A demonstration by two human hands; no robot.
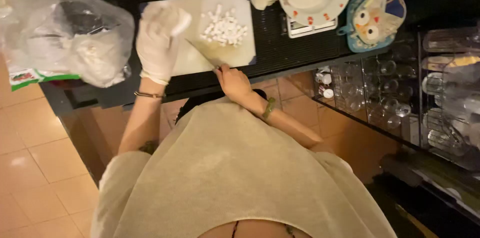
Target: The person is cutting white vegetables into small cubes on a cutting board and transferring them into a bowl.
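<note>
While the right hand [234, 82] grips a knife [201, 54], the gloved left hand [156, 43] steadies white food [176, 18] — clear bag [75, 33] beside.

knife handle [220, 68] hidden inside right hand [232, 82], glassware [385, 103] blurred

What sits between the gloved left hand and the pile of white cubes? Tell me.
In the head view, bare cutting board and the knife blade lie between the left hand and the white cubes.
</note>
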